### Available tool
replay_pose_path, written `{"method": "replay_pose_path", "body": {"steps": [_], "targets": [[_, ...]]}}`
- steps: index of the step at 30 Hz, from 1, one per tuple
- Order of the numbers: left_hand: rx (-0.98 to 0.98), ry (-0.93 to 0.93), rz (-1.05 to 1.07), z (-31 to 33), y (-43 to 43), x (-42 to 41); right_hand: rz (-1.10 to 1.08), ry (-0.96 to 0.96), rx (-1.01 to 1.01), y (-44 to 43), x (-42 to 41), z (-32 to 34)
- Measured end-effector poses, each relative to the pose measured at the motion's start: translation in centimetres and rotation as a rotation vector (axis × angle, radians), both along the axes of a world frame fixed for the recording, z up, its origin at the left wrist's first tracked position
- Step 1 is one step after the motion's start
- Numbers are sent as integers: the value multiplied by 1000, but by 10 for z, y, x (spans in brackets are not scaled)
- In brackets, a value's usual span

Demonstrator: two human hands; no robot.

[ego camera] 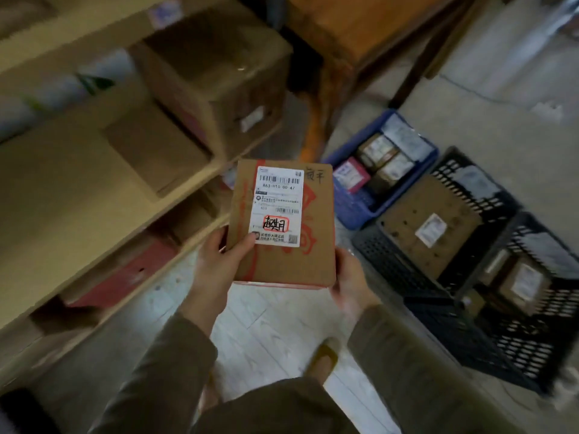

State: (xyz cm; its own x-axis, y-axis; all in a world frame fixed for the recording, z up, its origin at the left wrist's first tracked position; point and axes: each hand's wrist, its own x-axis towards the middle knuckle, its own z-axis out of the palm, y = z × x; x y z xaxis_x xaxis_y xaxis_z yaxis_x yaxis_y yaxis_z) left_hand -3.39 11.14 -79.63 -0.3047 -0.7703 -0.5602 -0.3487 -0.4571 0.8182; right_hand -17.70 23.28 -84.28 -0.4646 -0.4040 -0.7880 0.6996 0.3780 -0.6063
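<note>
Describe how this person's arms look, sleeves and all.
Both arms wear long, loose olive-brown sleeves, left sleeve and right sleeve, plain and ending at the wrists. The left grip and right grip are bare: no glove, ring or watch shows.

Blur, cover and cropping

Beneath the cardboard parcel (pixel 283 264), the fingers of the left hand (pixel 219 264) and right hand (pixel 351 283) lie out of sight, apart from the left thumb. The fine print on its label (pixel 277 205) is too small to read. The shelf (pixel 62 183) and its boxes (pixel 219 73) are smeared by blur. The black crate (pixel 488 346) runs off the right edge, and the parcel labels in the blue crate (pixel 351 205) are illegible.
</note>
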Motion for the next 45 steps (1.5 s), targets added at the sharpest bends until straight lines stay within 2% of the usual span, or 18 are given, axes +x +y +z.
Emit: {"method": "replay_pose_path", "body": {"steps": [5, 10, 18, 25, 31, 35, 41, 45], "targets": [[60, -13, -116, -6, 74, -135, -243, -83, -48, 88, -111, 3], [123, 15, -283, -6, 134, -243, -404, -58, -40, 167, -189, -2], [219, -4, -478, -30, 197, -364, -573, -28, 42, 257, -279, -21], [226, -78, -705, -55, 273, -462, -836, -19, 50, 332, -337, -44], [339, -166, -886, -87, 370, -513, -880, 9, 145, 425, -361, -66], [351, -252, -945, -120, 435, -533, -829, -28, 182, 492, -376, -95], [3, -433, -1127, -201, 508, -549, -670, -113, 250, 567, -404, -177], [-73, -593, -1160, -260, 525, -559, -556, -141, 301, 579, -413, -238]]}}
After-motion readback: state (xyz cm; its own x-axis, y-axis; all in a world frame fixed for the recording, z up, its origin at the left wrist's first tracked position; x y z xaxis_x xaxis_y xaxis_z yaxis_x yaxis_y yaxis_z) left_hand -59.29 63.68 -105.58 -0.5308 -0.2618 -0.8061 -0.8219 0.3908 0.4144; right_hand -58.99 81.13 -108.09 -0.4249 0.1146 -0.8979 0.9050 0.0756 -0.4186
